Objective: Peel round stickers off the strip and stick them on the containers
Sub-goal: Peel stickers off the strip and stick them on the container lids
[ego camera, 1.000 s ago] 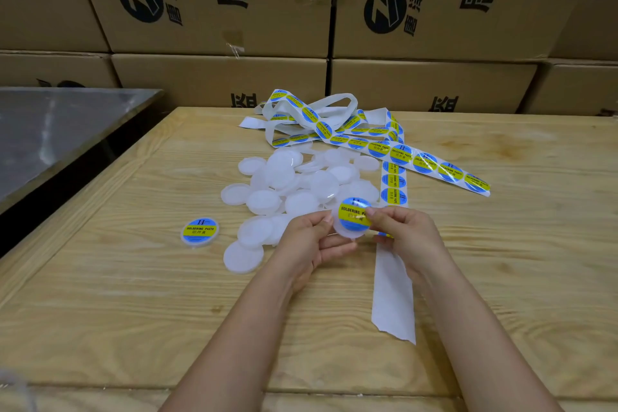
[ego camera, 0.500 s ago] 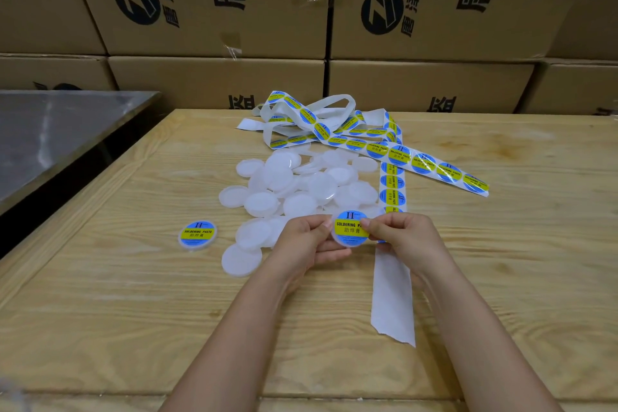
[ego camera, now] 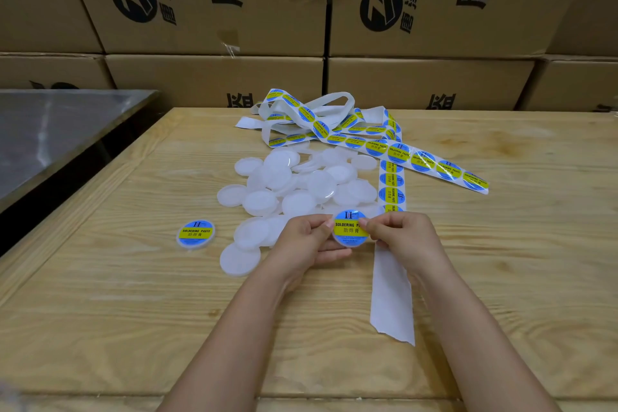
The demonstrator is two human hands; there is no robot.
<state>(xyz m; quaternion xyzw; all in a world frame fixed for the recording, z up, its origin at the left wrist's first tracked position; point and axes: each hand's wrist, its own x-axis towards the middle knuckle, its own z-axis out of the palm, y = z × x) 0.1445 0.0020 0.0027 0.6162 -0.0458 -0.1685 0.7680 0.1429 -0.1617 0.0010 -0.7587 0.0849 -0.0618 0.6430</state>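
Observation:
My left hand (ego camera: 309, 239) holds a round white container (ego camera: 347, 237) by its left edge, just above the table. A blue and yellow round sticker (ego camera: 347, 226) covers its top. My right hand (ego camera: 401, 237) pinches the container's right edge, thumb on the sticker. The sticker strip (ego camera: 391, 184) runs from under my right hand up to a tangled heap (ego camera: 321, 124) at the back. Its bare white tail (ego camera: 391, 298) lies toward me. A pile of plain white containers (ego camera: 301, 187) sits behind my hands. One labelled container (ego camera: 196, 233) lies alone to the left.
The wooden table (ego camera: 133, 311) has a raised rim along its left side. A metal surface (ego camera: 50, 130) stands lower at the left. Stacked cardboard boxes (ego camera: 214, 0) wall off the back.
Both hands have lowered the container slightly toward me, and my right thumb has slid further onto the sticker's right side.

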